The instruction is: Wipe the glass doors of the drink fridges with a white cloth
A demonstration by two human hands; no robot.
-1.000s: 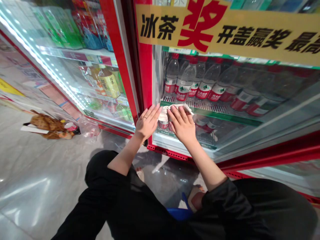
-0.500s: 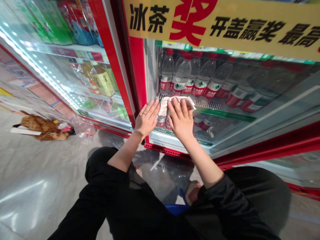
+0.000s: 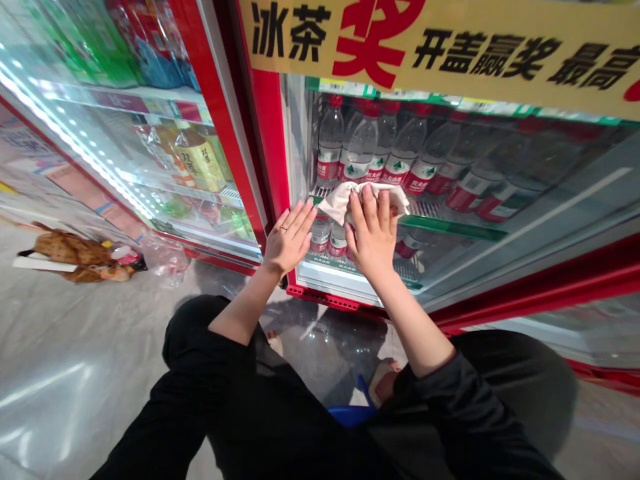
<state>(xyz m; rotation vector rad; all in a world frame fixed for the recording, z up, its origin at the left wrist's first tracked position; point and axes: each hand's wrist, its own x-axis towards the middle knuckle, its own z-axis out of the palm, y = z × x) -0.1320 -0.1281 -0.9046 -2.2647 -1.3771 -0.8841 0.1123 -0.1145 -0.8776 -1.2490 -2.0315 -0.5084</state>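
Observation:
A crumpled off-white cloth (image 3: 340,202) lies against the glass door of a drinks fridge. My right hand (image 3: 373,230) holds it pressed to the pane, with the fingers stretched over it and the palm below. My left hand (image 3: 291,237), wearing a thin ring, rests flat by the door's left edge, its fingers extended and its fingertips close to the cloth's left end. Nothing shows in the left hand. Behind the glass stand water bottles (image 3: 363,150) with red caps and red-and-white labels; the hands and cloth hide some on the lower shelf.
A yellow banner (image 3: 380,43) with large characters crosses the door above. Another fridge with a red frame (image 3: 227,127) stands at left, holding tea bottles (image 3: 200,160). A brown spotted bag-like item (image 3: 70,250) and clear plastic (image 3: 165,257) lie on the floor. Something blue (image 3: 350,416) sits beneath me.
My right hand has slid the cloth a little to the right across the glass. A gap has opened between the hands; the left has barely moved. The view has shifted slightly.

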